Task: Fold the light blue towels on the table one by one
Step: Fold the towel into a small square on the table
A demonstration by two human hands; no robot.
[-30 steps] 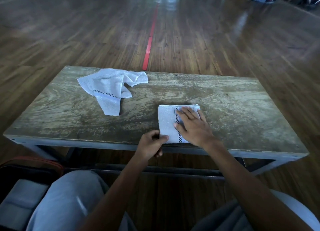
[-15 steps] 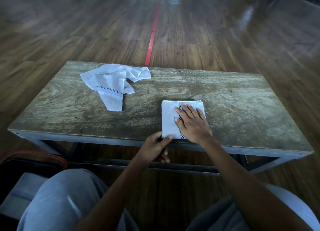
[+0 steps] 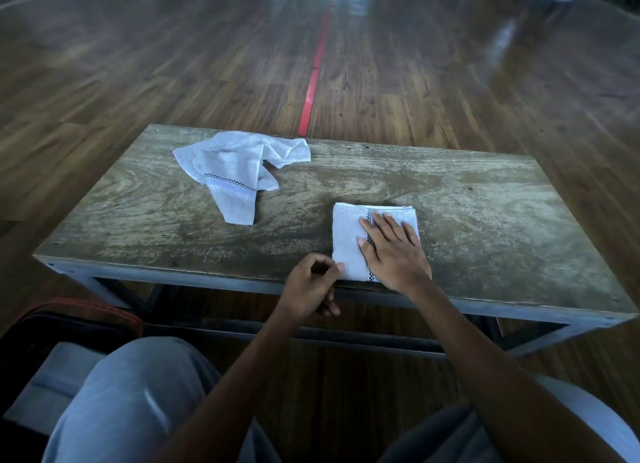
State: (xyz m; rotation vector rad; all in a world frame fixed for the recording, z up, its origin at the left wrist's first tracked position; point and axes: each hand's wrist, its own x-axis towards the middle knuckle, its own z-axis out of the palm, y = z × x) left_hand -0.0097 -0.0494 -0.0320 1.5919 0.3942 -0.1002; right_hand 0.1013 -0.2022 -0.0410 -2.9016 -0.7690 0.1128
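Folded towel (image 3: 349,240): light blue terry, a neat rectangle with a dark checked stripe, lying at the near edge of the surface (image 3: 485,220); crumpled towel (image 3: 235,171), same cloth and stripe, is bunched at the surface's far left. Count: two towels, one folded, one not; two hands. Right hand (image 3: 394,251) lies flat on the folded towel, fingers straight and spread, pressing; left hand (image 3: 308,286) is at the surface's near edge, fingers curled, thumb tip touching the towel's corner, a pinch not discernible.
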